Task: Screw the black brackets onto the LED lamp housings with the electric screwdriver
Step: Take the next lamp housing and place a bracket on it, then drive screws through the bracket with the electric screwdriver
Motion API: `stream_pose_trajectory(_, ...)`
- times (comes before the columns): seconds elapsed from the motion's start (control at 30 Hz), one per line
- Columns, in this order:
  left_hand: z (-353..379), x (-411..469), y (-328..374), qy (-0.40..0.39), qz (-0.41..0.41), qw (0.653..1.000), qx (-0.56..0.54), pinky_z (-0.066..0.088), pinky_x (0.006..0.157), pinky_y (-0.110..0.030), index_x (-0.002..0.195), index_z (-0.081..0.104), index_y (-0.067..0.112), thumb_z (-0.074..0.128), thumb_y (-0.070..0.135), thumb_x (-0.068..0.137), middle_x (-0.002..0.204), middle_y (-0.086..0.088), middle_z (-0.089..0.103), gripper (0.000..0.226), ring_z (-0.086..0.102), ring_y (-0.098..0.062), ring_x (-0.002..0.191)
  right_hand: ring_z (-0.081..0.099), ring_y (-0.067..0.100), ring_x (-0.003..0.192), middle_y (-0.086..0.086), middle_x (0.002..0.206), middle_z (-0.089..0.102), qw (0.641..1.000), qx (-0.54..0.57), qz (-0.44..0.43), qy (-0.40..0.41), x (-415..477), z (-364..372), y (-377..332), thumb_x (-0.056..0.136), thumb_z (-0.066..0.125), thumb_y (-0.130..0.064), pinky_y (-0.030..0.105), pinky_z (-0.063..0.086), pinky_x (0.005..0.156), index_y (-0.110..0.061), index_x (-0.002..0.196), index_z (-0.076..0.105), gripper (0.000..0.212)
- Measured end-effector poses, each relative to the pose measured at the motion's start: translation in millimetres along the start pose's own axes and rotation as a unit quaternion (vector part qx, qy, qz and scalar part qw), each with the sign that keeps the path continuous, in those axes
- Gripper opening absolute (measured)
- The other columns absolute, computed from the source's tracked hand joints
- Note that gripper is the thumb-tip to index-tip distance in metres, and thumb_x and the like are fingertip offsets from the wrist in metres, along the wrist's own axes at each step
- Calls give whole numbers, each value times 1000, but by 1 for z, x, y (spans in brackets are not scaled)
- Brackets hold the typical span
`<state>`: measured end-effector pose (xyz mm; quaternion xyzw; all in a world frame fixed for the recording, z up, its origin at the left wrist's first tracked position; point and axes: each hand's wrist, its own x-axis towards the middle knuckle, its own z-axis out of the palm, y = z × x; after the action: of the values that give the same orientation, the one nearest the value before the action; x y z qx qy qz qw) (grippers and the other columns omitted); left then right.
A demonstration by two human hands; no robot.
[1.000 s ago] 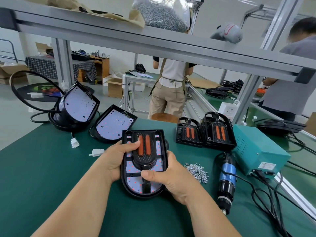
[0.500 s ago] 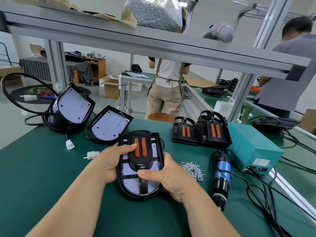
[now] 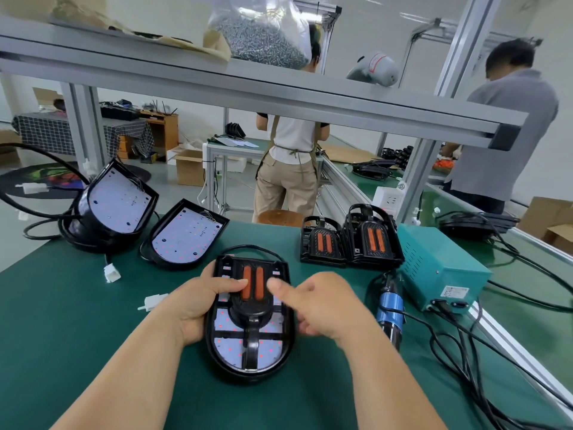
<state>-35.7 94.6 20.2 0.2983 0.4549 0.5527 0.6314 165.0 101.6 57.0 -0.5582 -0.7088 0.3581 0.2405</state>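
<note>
On the near part of the green desk (image 3: 62,336) the LED lamp housing (image 3: 217,358) lies flat, its rounded end toward the person. A black bracket (image 3: 252,310) with two orange strips sits on its LED board. The left hand (image 3: 198,302) grips the housing by its left rim, with the thumb laid across the bracket beside the strips. Its other fingers pass round the rim, mostly out of sight. The right hand (image 3: 322,305) is at the housing's right side, blurred, thumb stretched toward the bracket and fingers loosely curled, holding nothing. Whether it touches the housing I cannot tell.

Just right of that hand the electric screwdriver (image 3: 390,308) lies on the desk, untouched, its blue band showing. Black cables (image 3: 465,352) trail past it. A white connector (image 3: 152,302) lies just left of the left hand, and another (image 3: 112,272) lies farther left.

Beyond the screwdriver stands a teal power box (image 3: 440,268). Left of it are two more brackets (image 3: 322,243) (image 3: 372,237), side by side. At far left a second housing (image 3: 186,234) and a third housing (image 3: 114,203) are tilted up, bare LED boards showing.

A clear bag of screws (image 3: 263,35) rests on the shelf overhead. Past the desk, one person in a white top (image 3: 288,169) and one in a grey shirt (image 3: 508,135) stand at other benches
</note>
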Motion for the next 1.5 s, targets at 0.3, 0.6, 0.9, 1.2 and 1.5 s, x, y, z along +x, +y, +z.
stream_pose_trajectory(0.3,14,-10,-2,-29,-52,996,62,59,82,-47,117,58,8,61,7,89,96,-18,74,28,73,-29,75,57,24,42,13,49,64,974,-43,190,115,-36,-99,68,86,64,-61,21,39,40,3,76,61,65)
stream_pose_trajectory(0.6,16,-20,3,-45,-94,969,225,57,91,-49,113,73,17,58,67,71,108,-12,75,67,72,-29,99,64,20,40,2,55,62,962,-50,232,133,-40,-71,86,71,69,-73,17,39,35,-12,80,53,64)
stream_pose_trajectory(0.9,4,-13,11,137,23,924,358,48,53,-27,103,68,5,49,70,86,69,-6,63,70,55,-17,56,65,26,69,5,79,66,964,13,207,168,-34,-55,93,66,68,-34,39,57,67,-11,89,56,34)
stream_pose_trajectory(1.2,5,-11,12,293,214,852,379,43,61,-30,88,66,26,52,51,95,77,4,70,31,65,-23,72,34,16,39,1,51,39,903,383,128,147,-34,-59,77,69,74,-16,20,26,42,-13,62,45,30)
stream_pose_trajectory(1.5,29,-17,14,238,280,860,355,44,66,-29,84,68,30,58,27,96,73,6,69,16,60,-17,66,48,19,40,11,56,52,773,607,-113,146,-42,-71,70,70,54,-17,22,40,40,-2,86,50,22)
